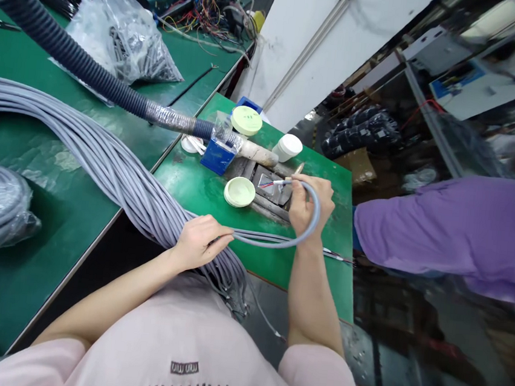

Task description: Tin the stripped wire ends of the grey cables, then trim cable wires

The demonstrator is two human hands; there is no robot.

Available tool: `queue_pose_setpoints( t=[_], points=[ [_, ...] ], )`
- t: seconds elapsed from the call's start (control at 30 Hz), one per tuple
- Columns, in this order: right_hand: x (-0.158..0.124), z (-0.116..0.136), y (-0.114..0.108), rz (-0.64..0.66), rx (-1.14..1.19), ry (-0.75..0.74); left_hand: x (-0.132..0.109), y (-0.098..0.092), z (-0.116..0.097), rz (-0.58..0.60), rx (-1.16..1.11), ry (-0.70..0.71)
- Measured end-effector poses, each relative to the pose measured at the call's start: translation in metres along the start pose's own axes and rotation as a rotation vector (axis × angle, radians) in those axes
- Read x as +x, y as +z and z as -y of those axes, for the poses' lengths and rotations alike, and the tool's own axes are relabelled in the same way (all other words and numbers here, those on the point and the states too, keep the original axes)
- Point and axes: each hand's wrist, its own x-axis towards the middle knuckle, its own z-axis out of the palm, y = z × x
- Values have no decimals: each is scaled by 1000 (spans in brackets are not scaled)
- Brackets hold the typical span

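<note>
Two-handed hold of a grey cable at a square-topped metal unit on a green tabletop. The right hand, at the right side of the metal unit, has its grip closed about the cable close to the stripped end. The bared coloured wires lie over the unit's square top; whether they touch it cannot be told. The left hand, on the wearer's side of the metal unit and to its left, pinches the same cable between thumb and fingers; the length between the hands bows in a loop. A bundle of grey cables runs left of the metal unit. Just left of it stands a pale yellow dish; beyond it, a white cup. Well to its right: a purple sleeve.
</note>
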Motion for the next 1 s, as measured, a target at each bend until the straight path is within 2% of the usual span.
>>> queue_pose_setpoints(
  t=[0.27,0.7,0.83,1.0],
  points=[
    [2,-49,17,38,-128,90,2,-2,-1,4,-1,19],
    [4,-74,40,141,-163,127,1,0,0,17,11,23],
    [4,-62,29,109,-142,116,1,0,0,7,4,18],
    [-13,-3,-14,-41,61,48,1,0,1,20,-29,-16]
  ],
)
